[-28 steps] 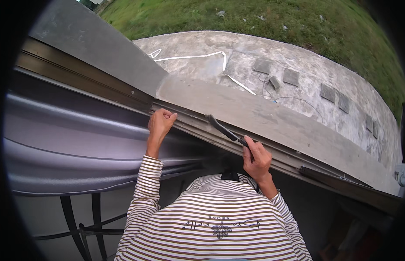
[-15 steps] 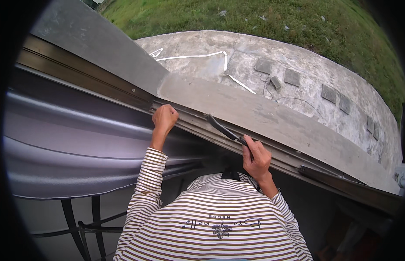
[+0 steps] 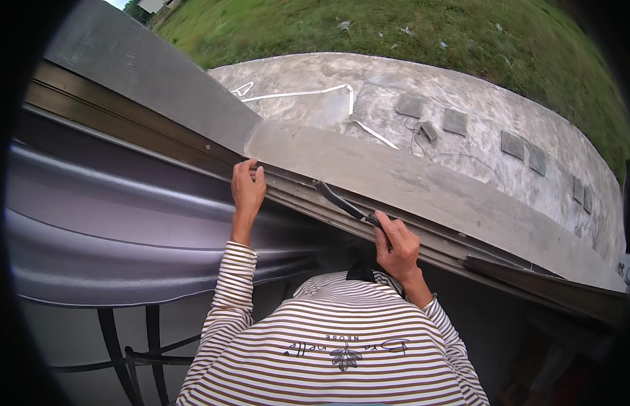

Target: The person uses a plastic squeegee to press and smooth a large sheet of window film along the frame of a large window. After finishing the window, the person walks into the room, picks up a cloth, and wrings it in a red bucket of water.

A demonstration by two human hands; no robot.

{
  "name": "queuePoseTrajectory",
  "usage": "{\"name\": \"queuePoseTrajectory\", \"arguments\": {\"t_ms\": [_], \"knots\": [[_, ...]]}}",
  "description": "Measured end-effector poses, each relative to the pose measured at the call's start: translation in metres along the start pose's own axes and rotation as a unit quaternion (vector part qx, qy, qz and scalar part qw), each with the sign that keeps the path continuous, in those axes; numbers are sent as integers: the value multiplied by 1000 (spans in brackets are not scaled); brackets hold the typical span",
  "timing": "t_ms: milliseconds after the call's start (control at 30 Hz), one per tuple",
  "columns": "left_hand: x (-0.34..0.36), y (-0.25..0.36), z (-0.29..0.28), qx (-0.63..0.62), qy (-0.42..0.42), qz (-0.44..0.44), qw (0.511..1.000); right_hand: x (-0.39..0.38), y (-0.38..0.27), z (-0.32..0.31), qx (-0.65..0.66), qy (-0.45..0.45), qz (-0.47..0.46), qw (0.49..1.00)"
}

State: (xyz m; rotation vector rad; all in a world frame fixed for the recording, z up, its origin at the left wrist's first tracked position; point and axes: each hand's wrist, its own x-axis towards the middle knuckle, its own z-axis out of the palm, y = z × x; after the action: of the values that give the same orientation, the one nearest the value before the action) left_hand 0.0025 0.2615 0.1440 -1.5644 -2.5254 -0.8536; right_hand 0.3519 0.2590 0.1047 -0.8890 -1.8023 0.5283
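Left hand (image 3: 247, 191) raised by metal track (image 3: 298, 195), half-curled, seemingly empty, right hand (image 3: 397, 250) wrapped round black tool (image 3: 342, 204)

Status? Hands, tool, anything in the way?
Right hand grips black tool, tip at track. Left hand by track, partly open. Fabric left of it; nothing visibly blocking tool.

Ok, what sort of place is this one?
Probably a window in a building, worked from inside: a grooved frame track, a silvery-grey curtain on the near side, and concrete paving with grass beyond.
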Motion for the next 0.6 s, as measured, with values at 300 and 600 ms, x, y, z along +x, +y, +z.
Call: {"name": "queuePoseTrajectory", "arguments": {"t_ms": [300, 600], "knots": [[-45, -11, 23, 122, 36, 79, 989, 0, 1, 0, 5, -10, -5, 1000], [-50, 10, 20, 103, 39, 136, 985, 0, 0, -1, -3, -19, -3, 1000]]}}
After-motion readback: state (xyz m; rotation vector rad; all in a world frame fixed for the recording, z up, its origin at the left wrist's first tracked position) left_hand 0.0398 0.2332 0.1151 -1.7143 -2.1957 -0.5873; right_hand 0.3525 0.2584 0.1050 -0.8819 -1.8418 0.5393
